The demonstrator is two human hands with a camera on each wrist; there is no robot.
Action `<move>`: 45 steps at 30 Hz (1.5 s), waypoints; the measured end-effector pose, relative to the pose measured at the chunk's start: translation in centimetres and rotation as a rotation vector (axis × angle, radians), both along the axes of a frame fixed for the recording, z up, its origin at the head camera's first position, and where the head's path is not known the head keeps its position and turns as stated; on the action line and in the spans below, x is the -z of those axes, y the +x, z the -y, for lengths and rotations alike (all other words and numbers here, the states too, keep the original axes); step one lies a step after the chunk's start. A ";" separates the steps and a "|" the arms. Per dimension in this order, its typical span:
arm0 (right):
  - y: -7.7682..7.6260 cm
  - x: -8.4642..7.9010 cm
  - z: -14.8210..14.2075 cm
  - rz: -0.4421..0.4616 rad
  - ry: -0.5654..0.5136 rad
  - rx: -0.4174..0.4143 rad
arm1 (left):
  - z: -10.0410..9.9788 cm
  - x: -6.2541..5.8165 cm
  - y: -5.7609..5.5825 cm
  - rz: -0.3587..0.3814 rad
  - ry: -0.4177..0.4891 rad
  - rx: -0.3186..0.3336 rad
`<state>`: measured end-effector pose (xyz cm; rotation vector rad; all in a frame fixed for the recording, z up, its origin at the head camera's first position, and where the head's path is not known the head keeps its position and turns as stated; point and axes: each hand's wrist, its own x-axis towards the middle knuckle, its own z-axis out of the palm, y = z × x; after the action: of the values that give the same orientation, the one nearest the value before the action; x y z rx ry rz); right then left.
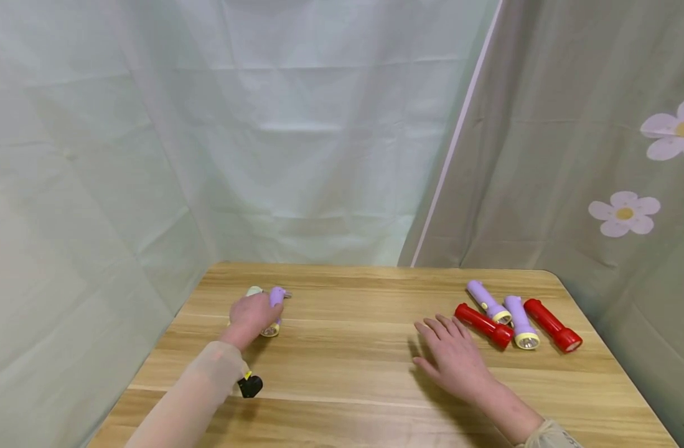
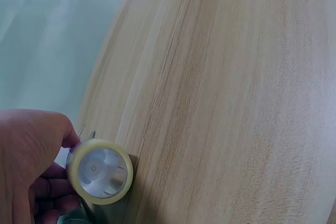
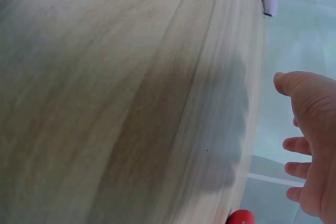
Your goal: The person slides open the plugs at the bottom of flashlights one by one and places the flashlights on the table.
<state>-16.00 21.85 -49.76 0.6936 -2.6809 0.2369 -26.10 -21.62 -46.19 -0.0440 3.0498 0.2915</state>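
Pale beige sleeves [image 1: 192,395], dark-marked right cuff [image 1: 550,434]

Head: worktop [image 1: 347,354] is lit softly, evenly | left wrist: pale glare [image 2: 321,98] is spread at right edge | right wrist: broad, blurry-edged shadow [image 3: 220,129] is cast, dimming wood grain

- The left lilac flashlight [image 1: 276,297] looked like smooth plastic with a satin finish.
- Its front ring [image 2: 100,144] was smooth, fairly matt plastic.
- Inside that ring, the reflector [image 2: 113,174] had a shiny, silvery surface.
- The thin loop [image 1: 288,294] at its tail looked like bare metal.
- Both red flashlights [image 1: 553,325] appeared to be glossy plastic, with bright highlights.
- The other lilac flashlights [image 1: 521,318] were smooth plastic with a softer sheen.
- The tabletop [image 1: 347,354] had a wood-grain surface, smooth and faintly lustrous.
- The curtains [image 1: 330,124] looked like thin, creased cloth with a slight sheen.
- The left sleeve [image 1: 187,395] seemed thin, smooth and slightly see-through.
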 end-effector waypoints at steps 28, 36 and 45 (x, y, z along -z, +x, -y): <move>0.0 0.3 -0.5 -0.017 0.027 0.001 | 0.3 0.4 0.0 -0.027 0.013 -0.002; 0.1 0.3 -0.6 -0.012 0.027 0.000 | 0.0 0.3 0.1 -0.041 0.006 0.021; 0.1 0.1 -0.7 -0.009 0.021 0.003 | 0.3 0.1 0.1 -0.046 0.055 0.020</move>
<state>-15.87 22.57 -49.83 0.6955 -2.6789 0.2040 -25.95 -21.91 -46.32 -0.0041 3.0834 0.3795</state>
